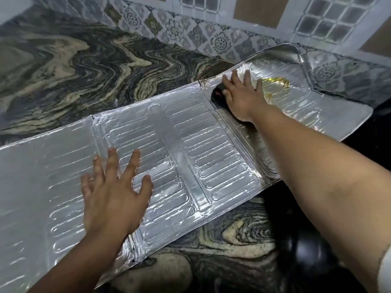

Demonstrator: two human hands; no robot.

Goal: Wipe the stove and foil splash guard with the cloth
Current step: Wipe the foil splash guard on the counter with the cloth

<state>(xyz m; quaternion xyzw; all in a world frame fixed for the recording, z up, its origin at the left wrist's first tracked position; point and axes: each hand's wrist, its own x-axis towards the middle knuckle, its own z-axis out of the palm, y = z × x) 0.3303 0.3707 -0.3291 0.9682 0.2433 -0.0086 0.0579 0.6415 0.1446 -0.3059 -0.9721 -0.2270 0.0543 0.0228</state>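
The silver foil splash guard [190, 144] lies unfolded and flat across the marbled counter, embossed with oval ribs. My left hand [114, 191] rests palm down on its near left panels, fingers spread, holding nothing. My right hand [241, 96] presses flat on a dark cloth [218, 98] at the far right panel; only the cloth's left edge, with a small red spot, shows from under the palm. A yellow greasy smear [275, 83] marks the foil just right of that hand. The stove is mostly out of view; a black edge [376, 123] shows at the right.
The marbled grey and beige counter [84, 66] stretches behind and in front of the guard. A patterned tile wall [190, 32] and a white-framed window [330, 20] stand at the back. A dark shape [306, 250] sits at the near right under my forearm.
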